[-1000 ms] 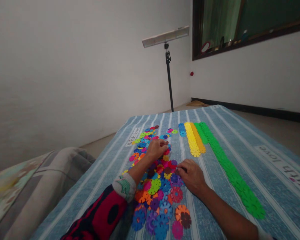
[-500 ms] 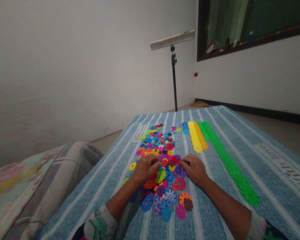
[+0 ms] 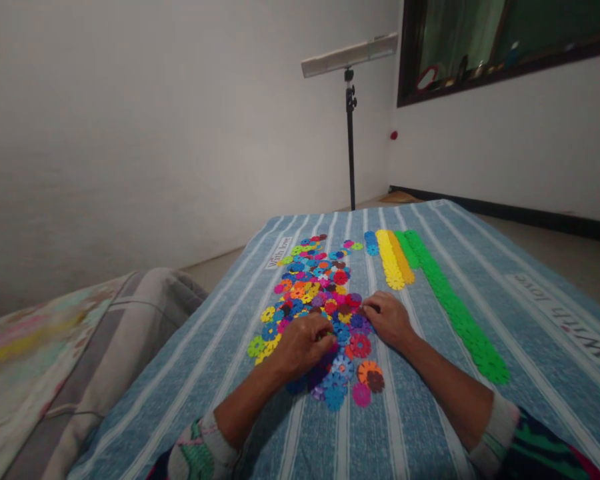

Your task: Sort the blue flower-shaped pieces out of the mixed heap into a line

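Observation:
Flower-shaped plastic discs in many colours form a loose, long pile [image 3: 300,290] on a striped blue cloth [image 3: 205,400]. Over the near part of the pile is my left hand [image 3: 305,343], its thumb and fingers pinched together; whatever is between them is hidden. My right hand [image 3: 389,320] rests at the pile's right edge, fingers curled in and touching near purple and red discs, and I cannot make out anything in them. Close to me lie an orange disc [image 3: 369,371], a brown disc [image 3: 376,381] and a pink disc [image 3: 361,395].
Right of the pile, discs overlap in rows by colour: a short blue row [image 3: 371,243], a yellow row [image 3: 390,263], an orange-yellow row [image 3: 401,260], a short green row [image 3: 407,250] and a long green row [image 3: 463,323]. A lamp stand [image 3: 351,147] rises behind; grey bedding [image 3: 145,313] lies left.
My left hand has moved nearer to me and a little right across the pile. My right hand stays by the same edge. The view has tilted slightly down.

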Demonstrator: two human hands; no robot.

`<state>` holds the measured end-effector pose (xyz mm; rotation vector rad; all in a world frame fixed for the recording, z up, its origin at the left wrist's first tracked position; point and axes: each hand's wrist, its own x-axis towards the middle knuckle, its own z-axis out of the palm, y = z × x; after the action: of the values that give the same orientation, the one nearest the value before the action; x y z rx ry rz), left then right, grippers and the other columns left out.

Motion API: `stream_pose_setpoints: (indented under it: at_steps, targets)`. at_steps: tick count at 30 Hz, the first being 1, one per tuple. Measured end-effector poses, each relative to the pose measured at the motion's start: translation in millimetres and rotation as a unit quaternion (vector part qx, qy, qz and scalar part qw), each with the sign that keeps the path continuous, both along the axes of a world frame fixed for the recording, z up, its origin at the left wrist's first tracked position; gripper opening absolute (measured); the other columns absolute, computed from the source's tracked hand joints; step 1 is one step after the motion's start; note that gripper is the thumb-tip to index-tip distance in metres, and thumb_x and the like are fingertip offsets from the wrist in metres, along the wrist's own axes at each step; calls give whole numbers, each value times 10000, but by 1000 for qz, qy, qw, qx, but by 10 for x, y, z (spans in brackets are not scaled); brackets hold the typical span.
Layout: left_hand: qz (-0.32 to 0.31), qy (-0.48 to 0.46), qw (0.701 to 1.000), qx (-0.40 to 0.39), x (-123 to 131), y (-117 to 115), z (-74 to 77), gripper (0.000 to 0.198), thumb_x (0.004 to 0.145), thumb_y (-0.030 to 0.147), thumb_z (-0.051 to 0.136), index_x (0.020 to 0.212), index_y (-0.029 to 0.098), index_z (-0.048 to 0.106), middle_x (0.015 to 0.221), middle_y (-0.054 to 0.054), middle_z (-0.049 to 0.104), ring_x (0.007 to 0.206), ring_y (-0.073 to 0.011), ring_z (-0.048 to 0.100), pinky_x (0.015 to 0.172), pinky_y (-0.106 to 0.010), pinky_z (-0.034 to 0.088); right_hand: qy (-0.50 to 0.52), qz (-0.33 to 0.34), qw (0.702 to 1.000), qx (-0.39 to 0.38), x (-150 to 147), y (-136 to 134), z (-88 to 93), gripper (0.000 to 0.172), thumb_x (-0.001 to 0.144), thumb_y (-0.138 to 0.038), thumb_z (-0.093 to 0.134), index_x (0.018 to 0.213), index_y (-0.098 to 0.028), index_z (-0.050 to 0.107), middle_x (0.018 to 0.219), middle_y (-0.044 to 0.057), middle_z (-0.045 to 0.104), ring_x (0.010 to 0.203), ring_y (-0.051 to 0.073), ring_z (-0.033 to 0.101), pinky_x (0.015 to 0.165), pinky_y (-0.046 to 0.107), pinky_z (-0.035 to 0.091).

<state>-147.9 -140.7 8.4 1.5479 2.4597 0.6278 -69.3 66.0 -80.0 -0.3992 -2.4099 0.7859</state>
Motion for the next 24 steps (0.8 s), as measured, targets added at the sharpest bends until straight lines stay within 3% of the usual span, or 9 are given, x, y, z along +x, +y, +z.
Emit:
stream_pose_setpoints:
  at_steps: [9,16,24]
  targets:
    - [-44,16,997,-66,174,38,-5,92,802,225,589,788,178,666,742,-7,616,742,-147,562,705,-253,393,-3,3,1000,5,25,21,27,176,820,-174,561,756,-210,721,796,30,674,835,177,580,773,281,384]
    - [-70,41,991,-102,157,43,-17,122,809,250,601,890,212,684,842,-19,642,821,-170,583,764,-271,418,-5,-1,1000,5,38,31,33,181,819,-180,562,736,-218,719,788,24,669,823,171,571,755,277,379]
    - [-100,71,977,-176,223,51,79,181,789,333,630,914,212,680,931,-46,628,853,-207,597,682,-275,411,-1,1,1000,7,54,22,51,174,818,-180,564,732,-209,713,768,25,656,810,173,571,751,281,383]
